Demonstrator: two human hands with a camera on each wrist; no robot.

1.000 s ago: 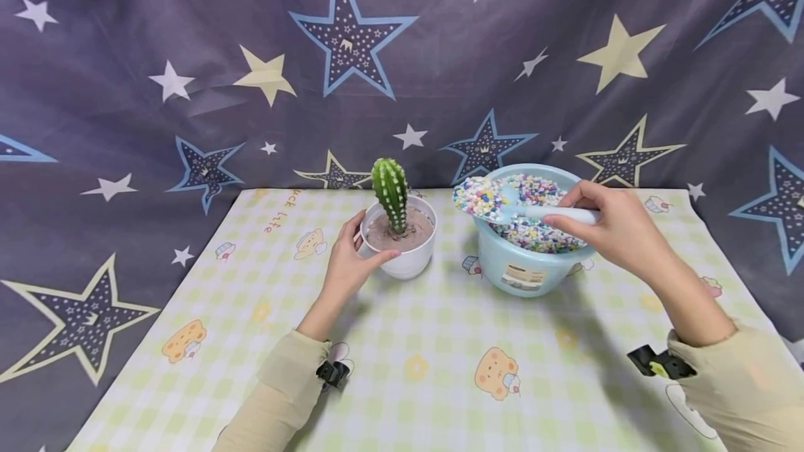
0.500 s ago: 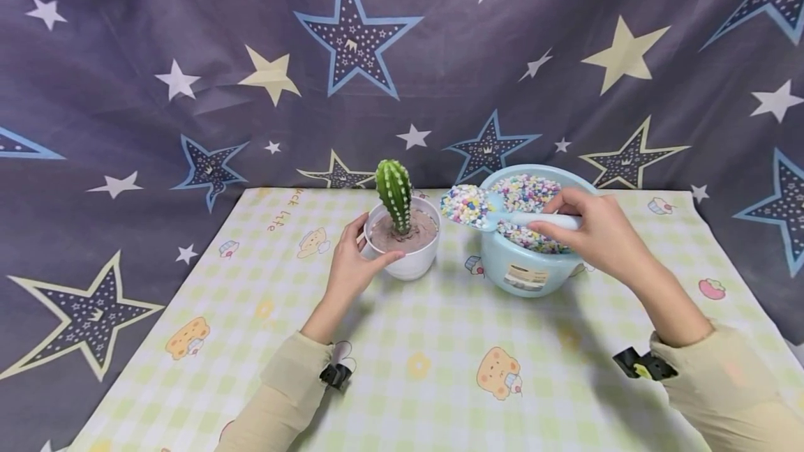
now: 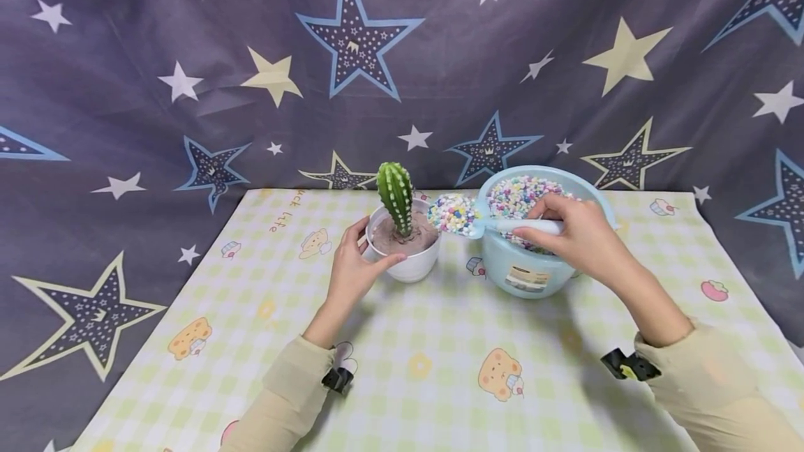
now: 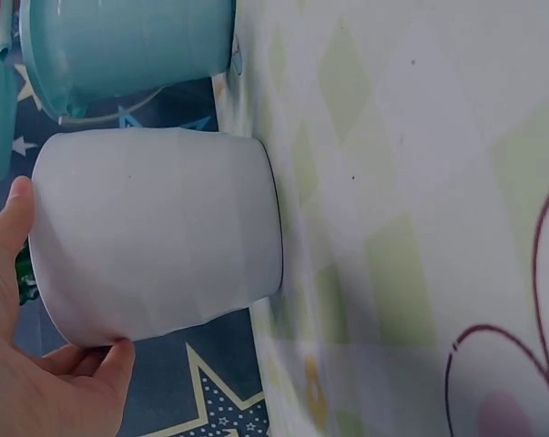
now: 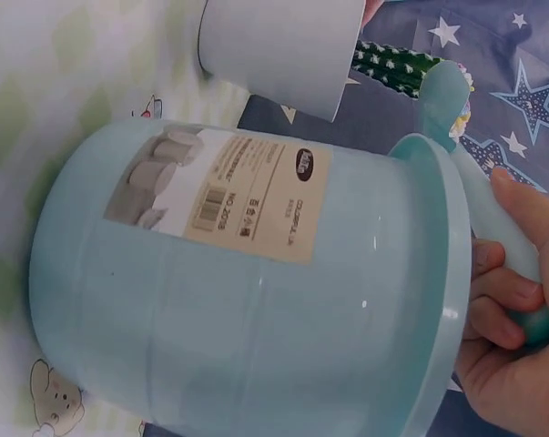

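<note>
My left hand [image 3: 356, 264] grips a white flower pot [image 3: 414, 268] by its left side, thumb at the near rim and fingers behind. In the left wrist view the pot's smooth wall [image 4: 165, 228] shows, standing on the cloth. A green cactus [image 3: 396, 197] rises from brown soil in the pot. My right hand [image 3: 581, 232] holds the handle of a light blue scoop [image 3: 524, 226], heaped with small coloured pebbles [image 3: 453, 214]. The scoop's head is between the pot and the bucket, its tip overlapping the pot's right rim in the head view.
A light blue bucket [image 3: 524, 264] full of coloured pebbles [image 3: 521, 194] stands under my right hand, its label [image 5: 228, 191] facing me. A checked tablecloth [image 3: 440, 326] covers the table. Behind hangs a dark curtain [image 3: 440, 75] with stars.
My right hand has moved left with the loaded scoop, from over the bucket to the pot's right rim. My left hand keeps its grip on the pot.
</note>
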